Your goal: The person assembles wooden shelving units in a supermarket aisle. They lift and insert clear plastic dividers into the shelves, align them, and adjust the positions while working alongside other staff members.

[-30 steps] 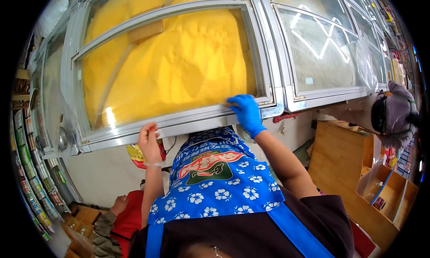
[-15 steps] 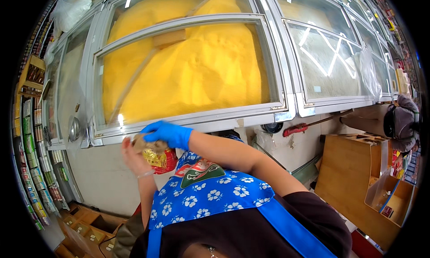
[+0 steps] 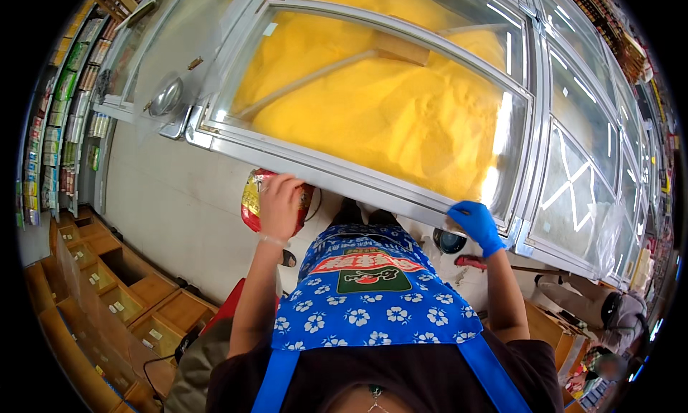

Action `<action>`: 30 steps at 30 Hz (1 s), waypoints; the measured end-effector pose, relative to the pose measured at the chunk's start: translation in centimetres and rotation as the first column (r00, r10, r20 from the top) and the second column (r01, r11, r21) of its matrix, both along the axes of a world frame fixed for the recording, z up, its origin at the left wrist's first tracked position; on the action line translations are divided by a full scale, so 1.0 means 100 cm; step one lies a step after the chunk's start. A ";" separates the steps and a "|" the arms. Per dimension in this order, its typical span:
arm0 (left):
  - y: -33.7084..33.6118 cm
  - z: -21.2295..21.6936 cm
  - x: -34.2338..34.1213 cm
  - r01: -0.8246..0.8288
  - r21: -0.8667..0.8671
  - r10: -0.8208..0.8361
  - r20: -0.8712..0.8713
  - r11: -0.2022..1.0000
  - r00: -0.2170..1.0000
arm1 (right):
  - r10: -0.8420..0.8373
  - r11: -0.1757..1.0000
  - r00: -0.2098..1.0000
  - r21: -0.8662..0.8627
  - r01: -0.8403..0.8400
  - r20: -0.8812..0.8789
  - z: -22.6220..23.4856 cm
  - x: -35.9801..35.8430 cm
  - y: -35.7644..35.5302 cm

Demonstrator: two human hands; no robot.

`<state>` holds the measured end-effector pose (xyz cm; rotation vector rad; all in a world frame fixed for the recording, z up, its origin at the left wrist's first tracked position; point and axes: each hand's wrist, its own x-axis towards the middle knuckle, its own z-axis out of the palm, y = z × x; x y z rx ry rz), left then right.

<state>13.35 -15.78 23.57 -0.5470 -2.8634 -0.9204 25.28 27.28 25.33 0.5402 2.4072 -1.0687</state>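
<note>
My left hand (image 3: 279,205) is bare and grips a red and yellow plastic bag (image 3: 252,198) just below the metal frame of a glass-lidded bin. My right hand (image 3: 475,225), in a blue glove, rests on the lower edge of the sliding glass lid (image 3: 373,182) near its right corner. Under the glass lies a heap of yellow powder (image 3: 380,105) with a long wooden-handled tool (image 3: 337,62) lying on it. I wear a blue flowered apron (image 3: 373,298).
More glass-lidded bins (image 3: 580,176) run to the right. Shelves of packaged goods (image 3: 50,133) line the left wall. Wooden crates (image 3: 129,298) sit on the floor at lower left. Another person (image 3: 623,312) is at the far lower right.
My gloved right hand moved from the bag at my left hand back to the right along the lid's edge. The view swung, so the bin now sits more to the right.
</note>
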 end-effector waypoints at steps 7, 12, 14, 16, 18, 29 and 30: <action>0.088 -0.020 -0.067 0.496 -0.191 -0.496 0.050 0.847 0.867 | -0.017 0.884 0.975 0.452 0.118 -0.223 -0.012 0.020 -0.012; 0.114 -0.013 -0.085 0.588 -0.297 -0.586 0.106 0.752 0.803 | 0.247 0.872 0.914 0.485 -0.065 -0.323 -0.022 -0.029 -0.046; 0.115 -0.012 -0.084 0.583 -0.319 -0.576 0.127 0.748 0.808 | 0.407 0.805 0.873 0.557 -0.203 -0.269 -0.020 -0.039 -0.053; 0.117 -0.012 -0.082 0.581 -0.325 -0.571 0.135 0.746 0.810 | 0.622 0.606 0.776 0.693 -0.392 -0.104 -0.014 -0.045 -0.055; 0.119 -0.014 -0.081 0.572 -0.328 -0.560 0.139 0.752 0.817 | 0.748 0.541 0.646 0.707 -0.456 -0.156 -0.020 -0.043 -0.044; 0.110 -0.032 -0.075 0.566 -0.346 -0.561 0.125 0.749 0.819 | 0.905 0.337 0.426 0.578 -0.743 0.020 -0.017 -0.067 -0.030; 0.112 -0.031 -0.073 0.569 -0.332 -0.564 0.123 0.752 0.817 | 0.869 0.401 0.494 0.536 -0.743 0.037 -0.008 -0.069 -0.024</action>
